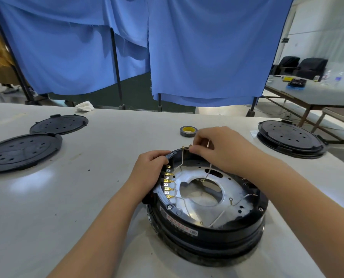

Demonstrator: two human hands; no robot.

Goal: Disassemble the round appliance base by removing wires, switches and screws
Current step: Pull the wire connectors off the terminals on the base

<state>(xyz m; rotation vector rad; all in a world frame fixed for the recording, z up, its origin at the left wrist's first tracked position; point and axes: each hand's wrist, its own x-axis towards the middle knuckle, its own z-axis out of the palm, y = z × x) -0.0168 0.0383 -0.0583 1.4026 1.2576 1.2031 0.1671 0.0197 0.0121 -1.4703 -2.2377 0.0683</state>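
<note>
- Grey table (87, 197) carries the round base (207, 227), open side up near the front edge, so its wiring can be reached;
- left hand (149, 169) clamps the rim, steadying it;
- right hand (217, 149) pinches a wire (180, 163) at the far rim, likely to pull it free;
- tape roll (188, 131) and loose black covers (22, 151) lie apart.

We find no text we can read. A label (177, 222) on the black rim of the round base (207, 233) carries red and white print, too blurred and small to make out.

Both forearms and hands (217, 149) are bare, without sleeves or gloves.
</note>
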